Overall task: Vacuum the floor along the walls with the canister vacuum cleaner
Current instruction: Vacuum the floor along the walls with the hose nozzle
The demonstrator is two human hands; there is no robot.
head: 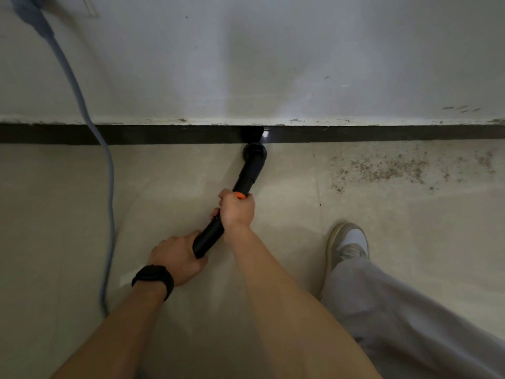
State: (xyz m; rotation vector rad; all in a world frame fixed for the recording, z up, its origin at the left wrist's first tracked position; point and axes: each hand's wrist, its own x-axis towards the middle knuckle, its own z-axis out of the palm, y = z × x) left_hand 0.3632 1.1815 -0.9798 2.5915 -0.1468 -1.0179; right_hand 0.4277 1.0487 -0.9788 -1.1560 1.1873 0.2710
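Observation:
A black vacuum wand (247,176) with an orange ring slants from the lower left up to the wall. Its round nozzle (254,151) sits on the beige floor against the dark baseboard (164,134). My right hand (237,210) grips the wand just below the orange ring. My left hand (177,258), with a black watch on the wrist, grips the wand's lower end. The canister itself is out of view.
A grey-blue cable (109,187) hangs down the white wall (273,64) at left and trails across the floor. Brown dirt specks (388,166) lie on the floor right of the nozzle. My right shoe (348,244) and grey trouser leg stand at lower right.

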